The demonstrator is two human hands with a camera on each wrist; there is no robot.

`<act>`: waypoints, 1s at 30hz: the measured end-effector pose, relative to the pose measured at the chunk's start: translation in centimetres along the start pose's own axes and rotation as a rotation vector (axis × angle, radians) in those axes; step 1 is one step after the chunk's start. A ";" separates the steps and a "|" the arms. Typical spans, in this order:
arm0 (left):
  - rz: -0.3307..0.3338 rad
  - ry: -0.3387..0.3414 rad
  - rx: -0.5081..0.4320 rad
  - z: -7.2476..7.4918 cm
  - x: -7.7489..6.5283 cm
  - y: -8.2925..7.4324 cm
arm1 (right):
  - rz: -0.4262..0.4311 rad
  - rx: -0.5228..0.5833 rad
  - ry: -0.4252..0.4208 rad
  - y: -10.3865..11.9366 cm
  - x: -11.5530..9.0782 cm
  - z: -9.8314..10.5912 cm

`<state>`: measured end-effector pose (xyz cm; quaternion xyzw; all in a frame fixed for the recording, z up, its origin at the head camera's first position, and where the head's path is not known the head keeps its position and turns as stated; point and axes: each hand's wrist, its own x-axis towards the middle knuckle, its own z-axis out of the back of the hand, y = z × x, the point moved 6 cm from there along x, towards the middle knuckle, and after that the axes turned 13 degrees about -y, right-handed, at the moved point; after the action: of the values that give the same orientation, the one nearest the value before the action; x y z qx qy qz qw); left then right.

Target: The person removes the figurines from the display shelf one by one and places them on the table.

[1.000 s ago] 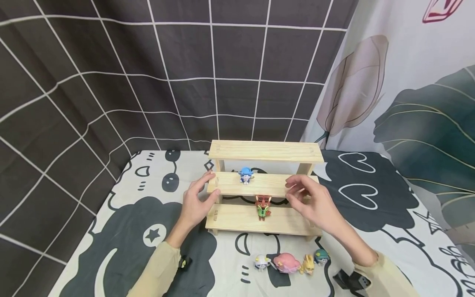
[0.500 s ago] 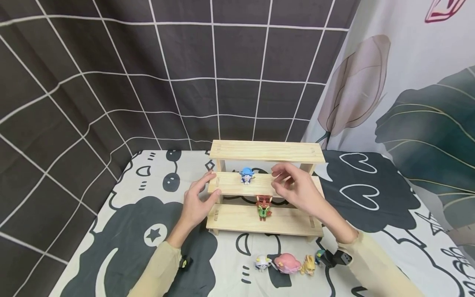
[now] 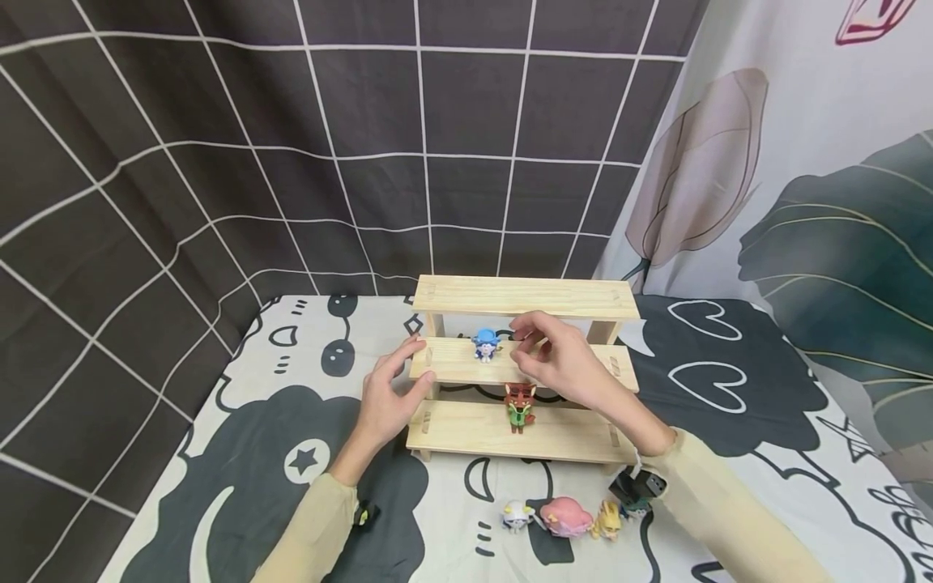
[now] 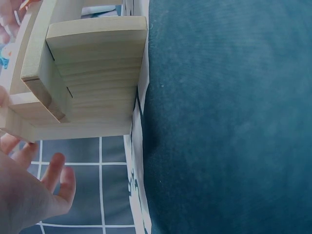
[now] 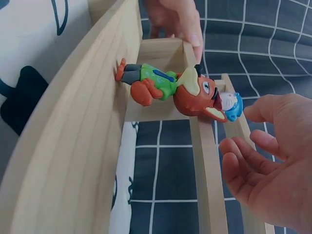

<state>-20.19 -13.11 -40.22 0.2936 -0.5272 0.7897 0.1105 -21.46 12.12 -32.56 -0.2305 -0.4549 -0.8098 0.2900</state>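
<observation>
A three-tier wooden shelf [image 3: 452,429] stands on the patterned bedding. My left hand [image 3: 386,393] grips the left end of its middle board, thumb at the front edge and fingertips at the back. On that board a small blue-hatted figurine [image 3: 485,346] stands upright. Just right of it is my right hand [image 3: 564,360], fingers loosely bent with nothing between them; in the right wrist view its fingertips [image 5: 253,113] come very near the blue hat [image 5: 235,108]. A fox figurine [image 3: 520,407] in a green shirt stands upright on the bottom board.
Before the shelf, a white figurine [image 3: 517,516], a pink one [image 3: 566,517], a yellow one [image 3: 607,521] and a teal one [image 3: 636,512] form a row. The right wrist camera [image 3: 636,486] partly covers the teal one. A dark gridded curtain [image 3: 466,194] hangs behind.
My right hand has moved left along the middle board, from its right end to beside the blue-hatted figurine. My left hand and the figurines have stayed in place.
</observation>
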 end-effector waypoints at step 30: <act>-0.006 -0.001 0.000 0.0 -0.1 0.1 | -0.021 -0.059 0.049 0.8 0.9 -2.7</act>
<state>-20.18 -13.10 -40.34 0.2955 -0.5262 0.7894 0.1127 -21.84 9.16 -32.78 -0.2144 -0.4261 -0.8311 0.2858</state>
